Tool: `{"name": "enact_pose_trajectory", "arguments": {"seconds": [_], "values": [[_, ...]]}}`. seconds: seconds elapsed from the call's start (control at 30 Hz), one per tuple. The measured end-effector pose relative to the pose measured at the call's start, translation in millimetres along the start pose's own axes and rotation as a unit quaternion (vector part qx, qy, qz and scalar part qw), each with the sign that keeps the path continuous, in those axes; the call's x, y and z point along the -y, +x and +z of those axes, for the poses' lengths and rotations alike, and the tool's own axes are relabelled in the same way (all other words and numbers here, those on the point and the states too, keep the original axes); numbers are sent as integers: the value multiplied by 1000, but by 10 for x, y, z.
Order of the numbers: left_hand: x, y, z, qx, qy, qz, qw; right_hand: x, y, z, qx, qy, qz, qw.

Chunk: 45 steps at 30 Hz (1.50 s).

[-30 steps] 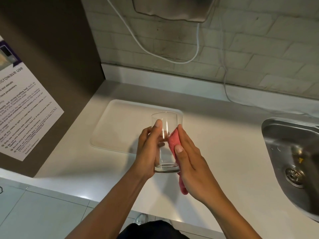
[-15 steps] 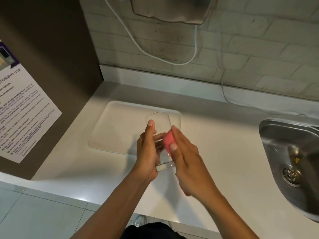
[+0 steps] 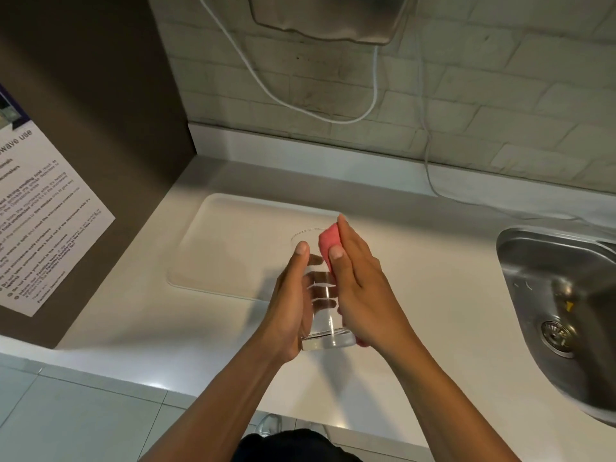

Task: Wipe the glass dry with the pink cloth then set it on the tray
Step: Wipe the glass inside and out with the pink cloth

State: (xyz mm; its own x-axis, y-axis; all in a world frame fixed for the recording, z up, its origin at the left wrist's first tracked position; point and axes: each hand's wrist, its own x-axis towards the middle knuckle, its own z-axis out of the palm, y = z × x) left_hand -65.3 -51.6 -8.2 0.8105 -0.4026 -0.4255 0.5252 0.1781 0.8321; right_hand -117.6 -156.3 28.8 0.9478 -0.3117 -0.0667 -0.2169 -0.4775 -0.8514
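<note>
the left hand point(image 3: 293, 301) grips the glass point(image 3: 320, 295) steady so the right hand point(image 3: 360, 288) can press the pink cloth point(image 3: 328, 243) against its side.

Clear glass point(image 3: 321, 295) aloft, pink cloth point(image 3: 326, 240) against it, white tray point(image 3: 233, 241) beyond

We see both forearms bare to the near edge of view, with no sleeves, watch or rings on our left hand point(image 3: 293, 305) or right hand point(image 3: 363, 288). Short nails show. Dark clothing point(image 3: 293, 446) covers our body below.
</note>
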Motion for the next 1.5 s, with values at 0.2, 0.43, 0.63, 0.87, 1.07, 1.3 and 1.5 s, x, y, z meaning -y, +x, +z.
{"name": "enact_pose_trajectory", "arguments": {"seconds": [0.2, 0.43, 0.63, 0.87, 1.07, 1.3, 1.5], "values": [[-85, 73, -67, 21, -31, -6, 999, -26, -257, 125, 17, -152, -108, 982], [110, 21, 52, 52, -24, -40, 998, 33, 57, -4, -33, -106, -57, 992], [-56, 119, -87, 27, -56, -39, 997, -45, -354, 76, 13, -124, -91, 988], [-100, 71, 63, 63, -100, -53, 992, 94, -94, 28, -36, -104, -96, 989], [-148, 164, -31, -24, -99, -91, 991, -121, -220, 1, 37, -47, -93, 994], [-205, 238, -62, -6, -139, -114, 984, -36, -279, 32, 46, -43, -106, 992], [-238, 189, -33, -25, -116, -157, 980, -66, -169, 16, 31, 1, -64, 997]]}}
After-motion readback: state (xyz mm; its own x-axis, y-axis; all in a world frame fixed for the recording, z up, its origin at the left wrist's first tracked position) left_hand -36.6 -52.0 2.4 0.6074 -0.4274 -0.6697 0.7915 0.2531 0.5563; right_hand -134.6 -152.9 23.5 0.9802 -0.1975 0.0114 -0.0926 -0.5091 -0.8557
